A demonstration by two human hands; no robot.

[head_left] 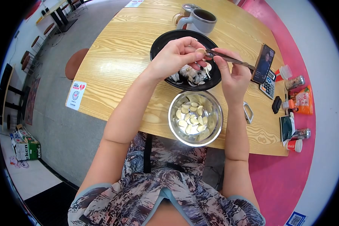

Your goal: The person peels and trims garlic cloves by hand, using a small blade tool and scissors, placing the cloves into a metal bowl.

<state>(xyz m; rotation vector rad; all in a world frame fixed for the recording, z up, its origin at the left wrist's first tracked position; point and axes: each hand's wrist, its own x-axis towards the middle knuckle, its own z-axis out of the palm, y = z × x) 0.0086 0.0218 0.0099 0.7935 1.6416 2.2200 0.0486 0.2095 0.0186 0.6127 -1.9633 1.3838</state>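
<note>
Between the thumb and fingers of my left hand (179, 56) is a garlic clove (200, 51), above the black plate (158, 42). My right hand (234, 71) grips a slim, dark metal tool (231, 59), knife-like in shape. Its tip reaches the clove; whether the tip cuts into it I cannot tell. Garlic skins and pieces (194, 76) lie on the plate, partly hidden by my left hand. Nearer to me stands a shiny steel bowl (219, 120) holding several pale peeled cloves (192, 117).
A grey mug (203, 23) and glass jar (191, 6) stand behind the plate. On the right are a propped phone (263, 63), a calculator (268, 86), a metal clip-like object (248, 112) and several small containers. The wooden table (113, 75) ends near my body.
</note>
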